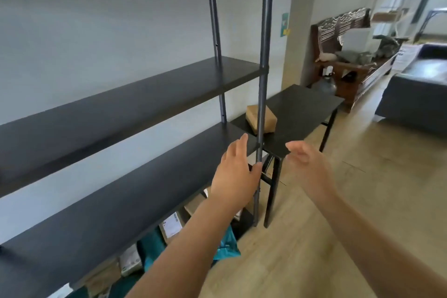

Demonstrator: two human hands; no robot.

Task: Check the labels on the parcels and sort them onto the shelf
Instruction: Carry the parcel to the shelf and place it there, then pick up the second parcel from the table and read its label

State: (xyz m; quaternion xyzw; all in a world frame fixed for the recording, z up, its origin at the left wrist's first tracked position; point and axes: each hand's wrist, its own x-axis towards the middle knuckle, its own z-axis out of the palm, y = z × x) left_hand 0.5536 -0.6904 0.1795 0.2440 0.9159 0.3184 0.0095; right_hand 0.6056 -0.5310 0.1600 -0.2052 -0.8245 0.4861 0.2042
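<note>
A brown cardboard parcel [268, 120] lies on a small black table [304, 109] just right of the black shelf unit [125, 101], partly hidden by the shelf's grey front post [263, 60]. My left hand [235, 174] is stretched out in front of the post, fingers apart, holding nothing. My right hand [307, 162] hovers over the table's near corner, also with fingers apart and nothing in it. Both hands are short of the parcel. Several parcels with white labels [170, 225] and teal bags [227, 243] sit on the lowest shelf.
The two upper shelf boards carry nothing in view. A wooden bench [358, 63] with clutter stands at the back right, a grey sofa [416, 84] further right. Wooden floor [326, 237] lies open to the right of the shelf.
</note>
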